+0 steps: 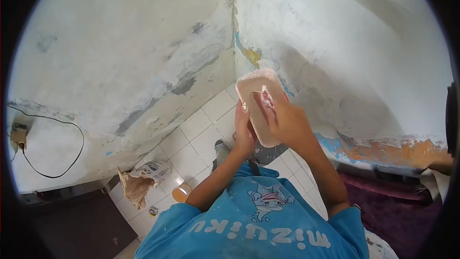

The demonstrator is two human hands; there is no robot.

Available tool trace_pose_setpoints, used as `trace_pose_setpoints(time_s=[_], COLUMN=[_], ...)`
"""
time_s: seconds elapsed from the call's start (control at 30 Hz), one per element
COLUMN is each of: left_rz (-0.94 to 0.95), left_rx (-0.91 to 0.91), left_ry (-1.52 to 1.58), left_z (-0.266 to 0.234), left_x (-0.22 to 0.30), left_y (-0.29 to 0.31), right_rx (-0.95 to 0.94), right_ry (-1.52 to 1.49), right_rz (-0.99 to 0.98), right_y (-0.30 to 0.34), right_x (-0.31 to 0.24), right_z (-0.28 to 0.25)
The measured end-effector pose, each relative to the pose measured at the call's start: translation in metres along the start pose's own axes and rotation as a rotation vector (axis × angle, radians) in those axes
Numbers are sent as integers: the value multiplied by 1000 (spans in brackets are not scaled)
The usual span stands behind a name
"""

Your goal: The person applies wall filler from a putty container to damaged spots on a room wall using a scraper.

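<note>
A pale pink rectangular tray point(259, 84) with rounded corners is held up before my chest, tilted near the corner of the walls. My left hand point(245, 132) grips its left side, with part of the fingers hidden by the tray. Over the tray's right side, my right hand point(291, 123) is closed around a small tool point(266, 97) smeared with white paste. That tool lies over the tray's hollow, and its exact kind is hard to make out. White paste also clings to the tray's rim.
Patchy plastered walls meet at a corner ahead. On the white tiled floor point(196, 141) stand a torn paper bag point(136, 187), a white printed sack point(160, 169) and an orange-tinted container point(180, 193). A socket with a black cable point(82, 136) is at left, purple furniture point(388, 211) at right.
</note>
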State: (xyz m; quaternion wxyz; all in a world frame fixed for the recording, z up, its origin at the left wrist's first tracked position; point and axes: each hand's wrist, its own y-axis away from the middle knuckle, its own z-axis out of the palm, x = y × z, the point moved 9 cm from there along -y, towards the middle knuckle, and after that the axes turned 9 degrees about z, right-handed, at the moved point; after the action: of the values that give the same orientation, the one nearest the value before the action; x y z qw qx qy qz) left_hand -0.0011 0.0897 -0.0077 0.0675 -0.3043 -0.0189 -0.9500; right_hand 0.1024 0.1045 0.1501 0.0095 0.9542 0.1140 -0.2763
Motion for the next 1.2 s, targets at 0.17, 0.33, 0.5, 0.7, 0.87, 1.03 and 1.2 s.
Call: trace_pose_setpoints(time_s=[0.17, 0.33, 0.5, 0.7, 0.87, 1.03, 1.2], left_rz=[-7, -1, 32, -3, -38, -35, -69], left_rx=[47, 65, 38, 31, 4, 5, 20], left_ry=[26, -6, 25, 30, -89, -79, 139], left_z=[-21, -16, -5, -9, -11, -8, 1], left_x=[6, -3, 4, -7, -17, -13, -3], left_y=[-2, 3, 6, 8, 8, 8, 7], right_rx=[27, 26, -7, -18, -84, 11, 91], right_ry=[-51, 36, 83, 40, 75, 29, -15], right_rz=[-13, -48, -29, -16, 29, 4, -54], right_y=[-1, 2, 8, 7, 9, 8, 11], right_x=[-13, -12, -5, -4, -3, -2, -11], right_z=[-5, -8, 10, 9, 17, 2, -16])
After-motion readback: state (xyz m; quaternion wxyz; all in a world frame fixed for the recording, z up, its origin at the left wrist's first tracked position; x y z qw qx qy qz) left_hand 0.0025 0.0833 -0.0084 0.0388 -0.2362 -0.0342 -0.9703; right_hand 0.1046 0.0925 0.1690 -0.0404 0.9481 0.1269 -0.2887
